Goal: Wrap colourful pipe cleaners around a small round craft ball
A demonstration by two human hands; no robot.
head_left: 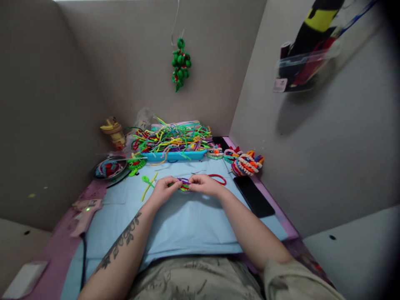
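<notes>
Over the middle of the light blue table cover, my left hand (166, 189) and my right hand (204, 185) face each other, fingertips close together. Between them is a small piece of bent pipe cleaners (184, 186) in purple, green, yellow and red. Both hands pinch it, one at each end, and the fingers hide part of it. Left of my left hand lie a yellow pipe cleaner (145, 192) and a bright green one (146, 180) with a coiled end. A red pipe cleaner loop (221, 178) lies just beyond my right hand.
A blue tray (175, 156) heaped with loose pipe cleaners stands at the back. Colourful pipe cleaner figures (247, 163) sit at back right, above a dark phone (254, 196). At left are a corded glue gun (89, 214) with a green light and a round dish (96, 176).
</notes>
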